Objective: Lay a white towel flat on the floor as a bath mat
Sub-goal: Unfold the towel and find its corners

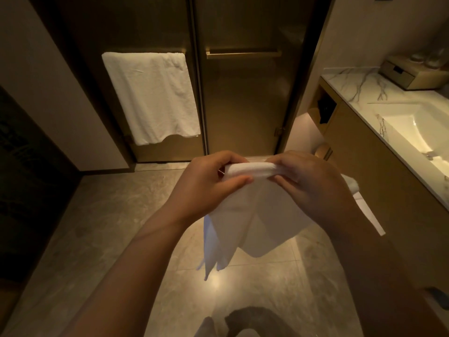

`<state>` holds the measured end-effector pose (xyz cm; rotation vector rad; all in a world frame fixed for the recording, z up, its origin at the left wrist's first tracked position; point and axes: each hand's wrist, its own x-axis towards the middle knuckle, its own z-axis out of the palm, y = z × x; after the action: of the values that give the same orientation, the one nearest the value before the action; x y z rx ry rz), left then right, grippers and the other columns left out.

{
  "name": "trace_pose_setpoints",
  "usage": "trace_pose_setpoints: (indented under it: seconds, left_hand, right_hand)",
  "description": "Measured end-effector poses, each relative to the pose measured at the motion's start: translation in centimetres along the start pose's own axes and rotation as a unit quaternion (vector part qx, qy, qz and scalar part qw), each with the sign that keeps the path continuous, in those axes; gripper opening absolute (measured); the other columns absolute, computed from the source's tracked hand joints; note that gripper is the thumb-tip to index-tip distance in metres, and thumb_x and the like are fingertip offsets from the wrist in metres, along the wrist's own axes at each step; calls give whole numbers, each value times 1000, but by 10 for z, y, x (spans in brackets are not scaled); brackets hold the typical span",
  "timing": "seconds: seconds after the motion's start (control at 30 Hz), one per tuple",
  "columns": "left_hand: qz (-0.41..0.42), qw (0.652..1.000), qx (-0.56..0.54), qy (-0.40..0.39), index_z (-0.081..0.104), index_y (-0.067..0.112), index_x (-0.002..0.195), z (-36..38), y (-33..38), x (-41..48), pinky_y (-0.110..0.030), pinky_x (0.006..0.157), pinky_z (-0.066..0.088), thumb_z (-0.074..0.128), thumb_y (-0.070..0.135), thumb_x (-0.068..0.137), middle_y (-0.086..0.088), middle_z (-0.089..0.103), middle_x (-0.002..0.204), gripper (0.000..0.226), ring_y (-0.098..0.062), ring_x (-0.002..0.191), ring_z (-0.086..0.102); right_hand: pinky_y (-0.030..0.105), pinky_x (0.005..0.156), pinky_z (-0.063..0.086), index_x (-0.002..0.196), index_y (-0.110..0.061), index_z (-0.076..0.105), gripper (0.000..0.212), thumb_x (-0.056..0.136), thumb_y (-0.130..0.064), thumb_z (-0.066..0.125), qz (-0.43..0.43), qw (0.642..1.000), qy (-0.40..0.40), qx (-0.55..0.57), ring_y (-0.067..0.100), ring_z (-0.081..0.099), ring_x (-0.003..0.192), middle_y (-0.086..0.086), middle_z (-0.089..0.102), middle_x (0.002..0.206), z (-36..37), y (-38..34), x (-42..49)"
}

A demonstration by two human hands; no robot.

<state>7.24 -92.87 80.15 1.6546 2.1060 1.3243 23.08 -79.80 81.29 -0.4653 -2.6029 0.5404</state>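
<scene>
White towel [255,215] is held above the tiled floor [116,227], its folded top edge pinched in the grip of the left hand [209,188] and the right hand [313,188]. Corners should be drawn apart before it is lowered flat.

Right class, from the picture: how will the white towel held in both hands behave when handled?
Probably floppy: the white towel hangs in loose folds below the left hand and right hand. Likely light: fingers pinching its top edge carry it. It may crumple on the floor unless spread.
</scene>
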Motion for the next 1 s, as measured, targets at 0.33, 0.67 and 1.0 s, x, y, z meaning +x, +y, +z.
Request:
trace_pose_setpoints:
  seconds: [0.33,0.67,1.0]
  left_hand:
    - [-51,990,-115,70,68,32,91,7,7,-4,-18,64,54,73,27,78,18,68,86,15,-3,79,64]
    - [-119,980,-136,79,67,38,92,16,7,-5,-17,64,54,69,28,81,18,69,84,15,-1,79,66]
    - [-178,964,-191,42,69,19,109,15,6,-8,-34,81,57,62,14,87,3,73,100,23,-8,90,68]
  right_hand:
    - [25,65,43,84,-12,62,18,76,-19,76,33,971,235,-34,16,52,77,7,62,84,26,-12,-4]
    - [13,82,49,105,-25,62,23,84,-32,65,126,955,194,185,-2,59,93,-15,62,100,63,-24,-19]
    - [29,92,50,129,-26,53,68,73,-64,55,125,967,76,209,2,56,108,-12,56,129,67,-15,-21]
